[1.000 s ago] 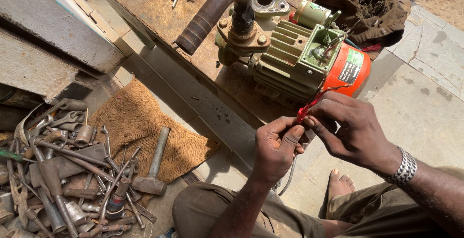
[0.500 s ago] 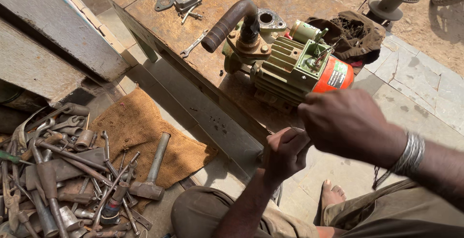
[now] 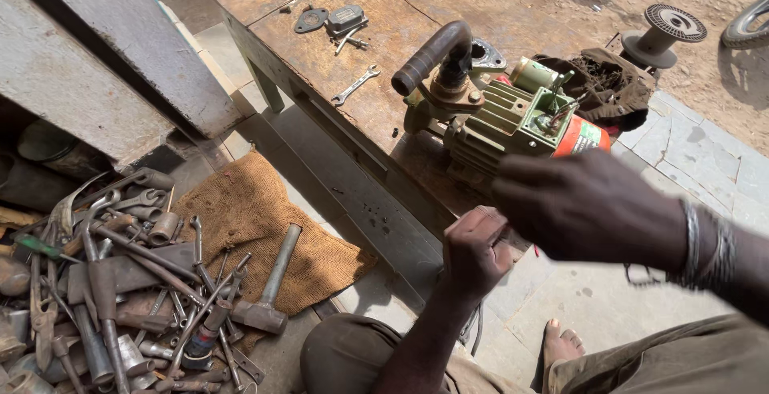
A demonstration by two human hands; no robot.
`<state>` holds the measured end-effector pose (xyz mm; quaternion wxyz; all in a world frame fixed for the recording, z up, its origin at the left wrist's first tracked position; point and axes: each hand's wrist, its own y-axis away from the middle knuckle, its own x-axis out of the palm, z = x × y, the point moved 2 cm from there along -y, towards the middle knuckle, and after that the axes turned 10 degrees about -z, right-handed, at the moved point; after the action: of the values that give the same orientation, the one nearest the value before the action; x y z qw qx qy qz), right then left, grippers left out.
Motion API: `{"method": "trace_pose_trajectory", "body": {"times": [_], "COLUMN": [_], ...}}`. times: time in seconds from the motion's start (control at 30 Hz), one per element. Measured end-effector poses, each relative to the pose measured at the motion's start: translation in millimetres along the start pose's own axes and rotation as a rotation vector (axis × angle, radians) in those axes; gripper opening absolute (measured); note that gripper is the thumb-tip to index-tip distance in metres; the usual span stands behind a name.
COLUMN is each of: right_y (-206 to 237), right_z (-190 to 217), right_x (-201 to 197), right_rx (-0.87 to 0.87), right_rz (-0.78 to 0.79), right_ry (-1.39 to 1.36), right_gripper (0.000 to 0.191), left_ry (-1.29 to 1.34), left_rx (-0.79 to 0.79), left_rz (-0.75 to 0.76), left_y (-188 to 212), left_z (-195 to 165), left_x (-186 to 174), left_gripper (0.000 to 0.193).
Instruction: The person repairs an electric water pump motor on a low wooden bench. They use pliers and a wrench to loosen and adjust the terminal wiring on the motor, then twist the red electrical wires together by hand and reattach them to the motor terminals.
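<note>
The left hand [image 3: 474, 251] is clenched into a fist just beside the right hand [image 3: 589, 208], whose grip I cannot tell. Both hover near the green ribbed metal pump motor [image 3: 501, 126] on the worn wooden bench [image 3: 400, 10].

Green pump [image 3: 497, 122] crowds bench edge; benchtop [image 3: 400, 18] behind open.

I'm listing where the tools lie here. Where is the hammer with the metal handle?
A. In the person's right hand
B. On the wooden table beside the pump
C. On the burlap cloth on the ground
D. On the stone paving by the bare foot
C: the hammer lies across the burlap cloth on the ground, next to the heap of tools, below the wooden table.
</note>
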<state>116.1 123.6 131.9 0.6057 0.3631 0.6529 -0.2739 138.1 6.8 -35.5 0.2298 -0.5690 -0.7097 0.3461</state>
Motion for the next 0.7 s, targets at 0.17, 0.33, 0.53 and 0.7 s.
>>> {"method": "trace_pose_trajectory", "body": {"times": [0.17,0.33,0.53,0.7], "right_y": [-22.8,26.8,-30.9,-4.3], "right_z": [-53.2,35.7,-59.6,-121.0], "right_x": [-29.4,33.4,-15.6,27.0], "right_rx": [-0.123,-0.118,-0.105,-0.008], "right_rz": [-0.29,-0.088,-0.481,-0.592], "right_ry": [-0.252,-0.555,-0.233,-0.107], "right_gripper": [0.015,0.011,0.017,0.034], "left_ry": [0.265,0.167,0.075,0.243], "left_rx": [-0.284,-0.309,-0.039,-0.166], "left_rz": [-0.213,-0.276,-0.054,-0.184], "left_y": [-8.3,-23.1,-3.6,-9.2], "left_z": [8.0,21.1,-3.0,3.5], "left_x": [-23.7,-24.2,-5.0,-35.0], "left_gripper": [0.009,0.016,0.018,0.014]}}
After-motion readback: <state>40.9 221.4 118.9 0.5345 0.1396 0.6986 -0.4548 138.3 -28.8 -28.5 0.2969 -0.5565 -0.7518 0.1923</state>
